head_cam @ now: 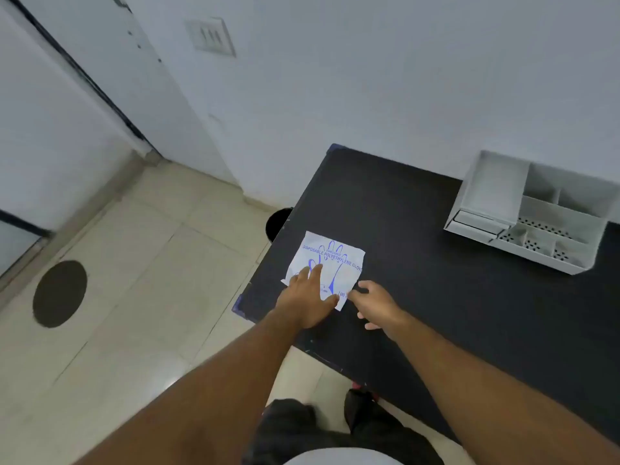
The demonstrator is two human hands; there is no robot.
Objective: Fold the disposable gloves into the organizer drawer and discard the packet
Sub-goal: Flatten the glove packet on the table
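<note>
A flat white glove packet (pixel 339 260) with blue print of a hand lies near the left edge of the black table (pixel 419 263). My left hand (pixel 307 298) rests palm down on the packet's near left part, fingers spread. At the packet's near right corner, my right hand (pixel 375 305) has its thumb and fingers touching the edge; whether it pinches the packet is unclear. A white plastic organizer (pixel 533 213) with several compartments and a small drawer at its lower left stands at the table's far right. No loose gloves are visible.
A black bin (pixel 278 224) stands on the floor just beyond the table's left edge, mostly hidden. A dark round mark (pixel 60 293) lies on the tiled floor at left. White walls stand behind the table. My legs and shoes show below.
</note>
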